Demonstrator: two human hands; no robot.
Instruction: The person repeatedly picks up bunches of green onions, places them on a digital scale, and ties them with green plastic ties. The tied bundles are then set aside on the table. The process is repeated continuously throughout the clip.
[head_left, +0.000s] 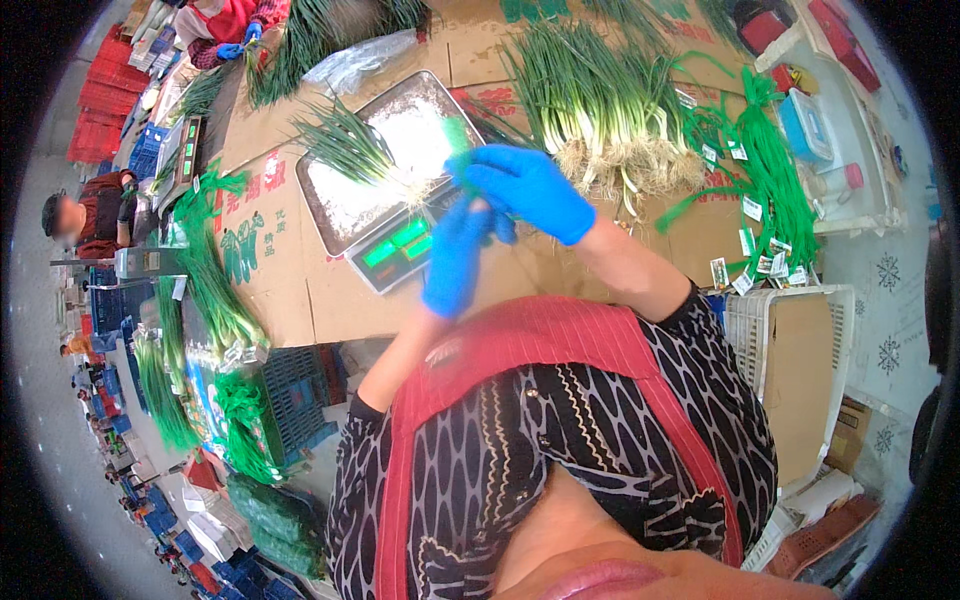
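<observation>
My left hand (455, 259), in a blue glove, meets my right hand (529, 187), gloved the same way, in front of the scale. Between the fingers of both is a green mesh net bag (454, 136), blurred at its upper end. A small bunch of green onions (349, 146) lies on the metal tray of the digital scale (319, 214), roots towards my hands. The scale's display (397, 244) glows green. Right of my hands lies a large pile of green onions (607, 112) with roots on. Further right, green net bags (776, 172) with tags hang in a bundle.
Printed cardboard (375, 311) covers the table. Packed green onions (217, 300) lie at the left, near a second scale (187, 150). Clear plastic (364, 60) lies beyond the tray. A white crate (840, 337) stands at the right. Co-workers (101, 214) are at the left and far side.
</observation>
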